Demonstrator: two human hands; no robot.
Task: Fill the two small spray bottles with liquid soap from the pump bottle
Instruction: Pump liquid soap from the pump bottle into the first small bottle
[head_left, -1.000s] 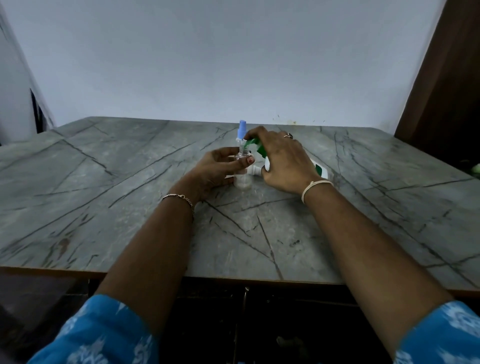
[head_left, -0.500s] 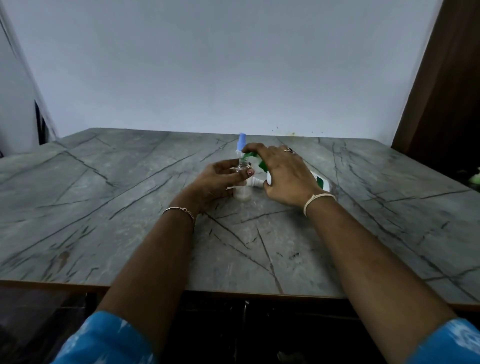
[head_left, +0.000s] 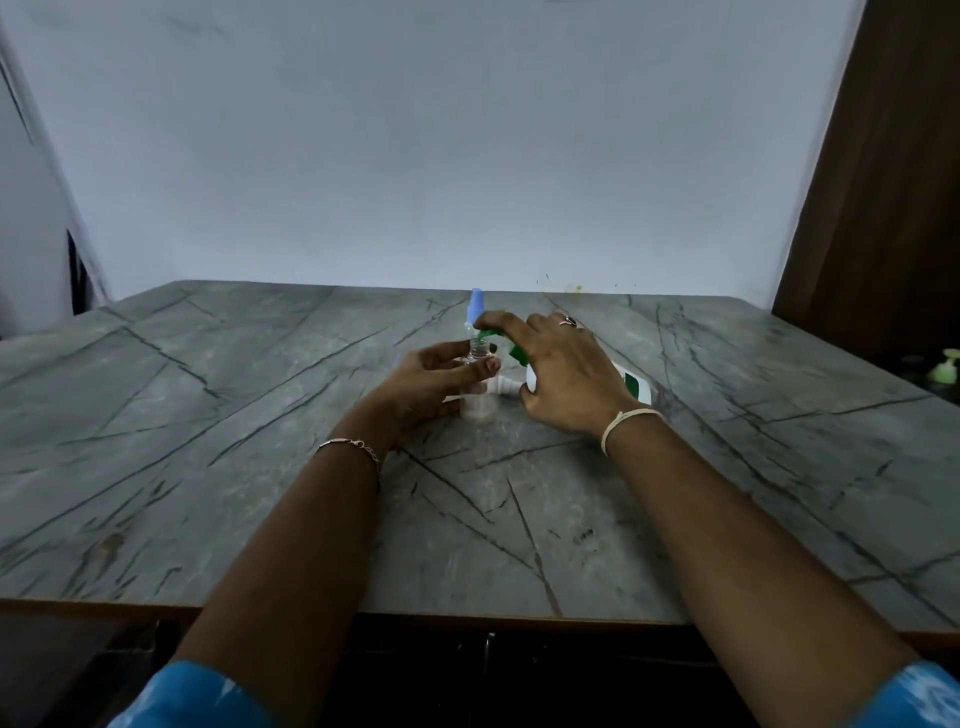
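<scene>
A small clear spray bottle (head_left: 479, 408) stands uncapped at the table's middle, with a little liquid at its bottom. My left hand (head_left: 426, 379) grips its neck from the left. My right hand (head_left: 561, 374) holds the white and green pump bottle (head_left: 635, 385), tilted over to the left, with fingers curled over its green pump head (head_left: 515, 353). The pump's nozzle sits at the small bottle's mouth. Just behind stands a second small spray bottle with a blue cap (head_left: 475, 304). A white spray head (head_left: 503, 387) lies on the table between my hands.
The grey marble table (head_left: 260, 467) reaches back to a white wall. Beyond its right edge stand a dark brown door (head_left: 883, 182) and a small green pump top (head_left: 945, 366). The table's front edge runs near my elbows.
Both hands keep their hold on the bottles and have hardly moved. The head camera has tilted up, so the table sits lower in view.
</scene>
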